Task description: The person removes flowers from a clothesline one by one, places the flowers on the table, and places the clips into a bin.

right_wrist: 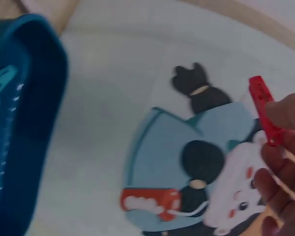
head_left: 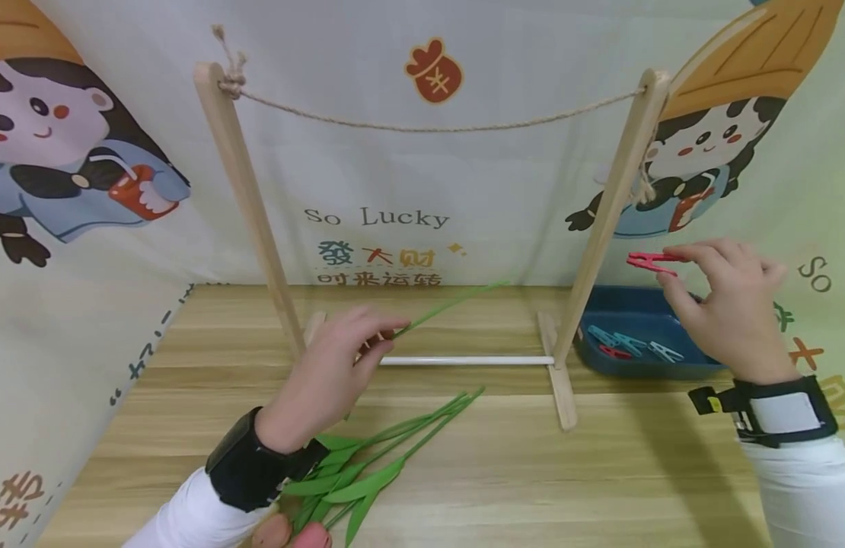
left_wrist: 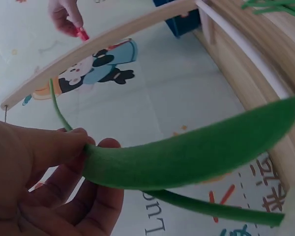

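Note:
My left hand (head_left: 333, 365) pinches a flower by its green stem (head_left: 450, 308) in front of the wooden stand. In the left wrist view, a broad leaf (left_wrist: 191, 150) spreads out from my fingers, while its bloom is out of sight. Up at the right, my right hand (head_left: 734, 297) pinches a red clothespin (head_left: 652, 262) between thumb and fingers, above the blue tray (head_left: 642, 373). Several more flowers (head_left: 368, 464) with long stems and leaves lie on the table below my left hand, their pinkish blooms at the bottom edge of the head view.
A thin rope (head_left: 429, 129) sags between the stand's left post (head_left: 247, 190) and right post (head_left: 614, 198), knotted at each top. A white rod (head_left: 470, 361) joins the posts low down. Blue, red and white clothespins (head_left: 628, 344) lie in the tray. A printed cloth stands behind.

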Motion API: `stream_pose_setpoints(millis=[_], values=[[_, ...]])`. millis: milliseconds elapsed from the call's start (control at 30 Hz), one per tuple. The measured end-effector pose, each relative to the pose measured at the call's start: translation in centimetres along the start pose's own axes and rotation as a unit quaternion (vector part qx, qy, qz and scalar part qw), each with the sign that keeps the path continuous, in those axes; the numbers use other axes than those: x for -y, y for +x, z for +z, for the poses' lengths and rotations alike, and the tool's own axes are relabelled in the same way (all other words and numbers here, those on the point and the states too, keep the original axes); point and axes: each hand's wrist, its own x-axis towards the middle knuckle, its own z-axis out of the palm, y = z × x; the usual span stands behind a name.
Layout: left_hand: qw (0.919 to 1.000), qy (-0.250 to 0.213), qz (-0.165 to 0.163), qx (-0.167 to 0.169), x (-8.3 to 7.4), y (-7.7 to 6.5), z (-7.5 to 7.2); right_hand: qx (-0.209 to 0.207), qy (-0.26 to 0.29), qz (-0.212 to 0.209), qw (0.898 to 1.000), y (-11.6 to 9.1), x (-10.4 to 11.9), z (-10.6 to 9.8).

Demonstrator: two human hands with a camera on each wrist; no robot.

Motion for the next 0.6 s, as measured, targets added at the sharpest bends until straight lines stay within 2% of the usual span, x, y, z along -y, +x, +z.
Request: stream_pose_setpoints(millis=[100, 200, 267, 367, 433, 600], values=[[0.9994, 0.032, 0.003, 0.013, 0.5, -1.0, 0.1, 0.074, -0.012, 0.069, 0.995, -0.9, -1.4, 1.1], [0.9970, 0.069, 0.001, 0.034, 1.2, -2.1, 0.3, 0.158, -0.029, 0.124, 0.979, -1.7, -2.9, 2.2], [0.9947, 0.091, -0.003, 0.048, 1.6, -2.7, 0.6, 0.201, -0.036, 0.145, 0.968, -2.2, -4.0, 2.8], [0.9909, 0.111, -0.021, 0.072, 2.3, -3.5, 1.1, 0.242, -0.049, 0.168, 0.954, -2.9, -5.3, 3.5], [0.9876, 0.122, -0.037, 0.092, 2.8, -3.9, 1.5, 0.256, -0.060, 0.183, 0.947, -3.2, -5.9, 4.0], [0.9787, 0.119, -0.073, 0.150, 3.7, -4.8, 2.6, 0.300, -0.081, 0.209, 0.927, -3.4, -7.2, 5.5]])
